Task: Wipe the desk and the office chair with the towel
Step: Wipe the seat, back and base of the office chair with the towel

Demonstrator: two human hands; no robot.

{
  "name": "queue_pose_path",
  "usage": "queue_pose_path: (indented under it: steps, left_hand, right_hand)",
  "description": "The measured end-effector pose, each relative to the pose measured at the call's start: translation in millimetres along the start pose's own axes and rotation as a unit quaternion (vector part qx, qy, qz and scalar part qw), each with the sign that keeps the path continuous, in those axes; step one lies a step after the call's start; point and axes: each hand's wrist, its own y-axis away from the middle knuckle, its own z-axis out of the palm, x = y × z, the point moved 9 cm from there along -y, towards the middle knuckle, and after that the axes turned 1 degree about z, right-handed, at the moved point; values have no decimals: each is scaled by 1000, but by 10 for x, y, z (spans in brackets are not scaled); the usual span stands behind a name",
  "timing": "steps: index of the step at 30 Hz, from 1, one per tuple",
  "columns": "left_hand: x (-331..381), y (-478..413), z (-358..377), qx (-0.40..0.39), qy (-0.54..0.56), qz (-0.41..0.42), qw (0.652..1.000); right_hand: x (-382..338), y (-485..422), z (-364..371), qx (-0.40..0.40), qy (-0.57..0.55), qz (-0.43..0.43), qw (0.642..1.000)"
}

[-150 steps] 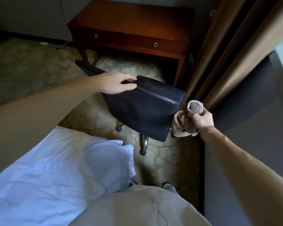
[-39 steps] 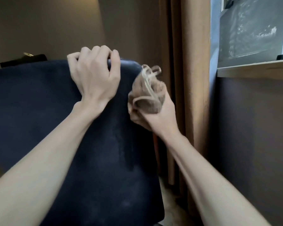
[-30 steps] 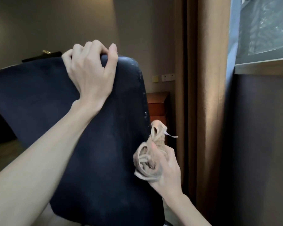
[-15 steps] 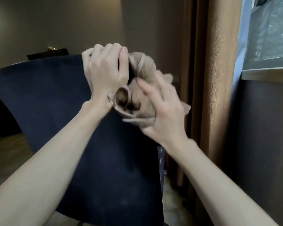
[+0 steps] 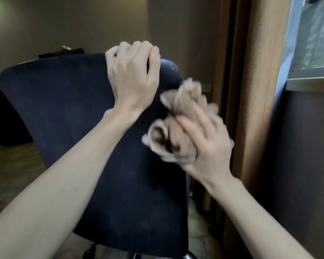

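Just right of centre, the bunched towel (image 5: 178,128) sits at the right edge of the chair (image 5: 73,109) back, seemingly touching it, though blur hides the contact. The right hand (image 5: 208,146) clutches the towel, fingers curled over it. The left hand (image 5: 133,79) grips the backrest's top edge. A curtain (image 5: 258,90) hangs at right, a window (image 5: 314,34) upper right.

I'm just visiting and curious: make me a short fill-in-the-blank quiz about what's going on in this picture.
1. The left hand grips the top edge of a dark ____ back.
2. The right hand clutches a bunched beige ____.
3. A tan ____ hangs beside the window.

Missing words: chair; towel; curtain.
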Motion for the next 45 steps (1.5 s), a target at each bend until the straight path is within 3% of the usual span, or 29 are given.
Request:
queue_pose_path:
  steps: [3, 9, 12, 19, 24, 26, 31, 33, 37, 40, 45]
  left_hand:
    - [-53, -10, 17, -5, 10, -4, 1000]
    - [-173, 4, -89, 19, 24, -47, 998]
    - [-218, -24, -131, 12, 38, -48, 998]
    - [-276, -28, -36, 5, 59, -50, 997]
    - [-326, 15, -49, 24, 61, -42, 997]
    - [-334, 16, -56, 19, 59, -41, 997]
    - [-253, -4, -94, 25, 60, -67, 996]
    - [-242, 1, -110, 23, 61, -69, 995]
    - [-285, -47, -77, -7, 69, -60, 996]
    - [-292, -12, -85, 5, 60, -63, 996]
    - [-340, -11, -152, 4, 79, -67, 995]
  right_hand:
    - [50, -323, 164, -9, 7, 3, 1000]
    - [-164, 944, 419, -85, -38, 45, 995]
    - [-229, 961, 415, -90, -32, 48, 994]
    - [-107, -655, 141, 86, 20, 62, 994]
    - [-26, -488, 212, 181, -26, 87, 979]
    - [-23, -24, 329, 157, -32, 92, 983]
    - [-55, 913, 355, 6, 23, 126, 992]
    - [-90, 491, 267, 28, 36, 115, 992]
    - [-45, -645, 65, 156, 72, 114, 978]
    - [-217, -324, 154, 178, 73, 122, 974]
    - [-546, 441, 430, 30, 80, 50, 995]
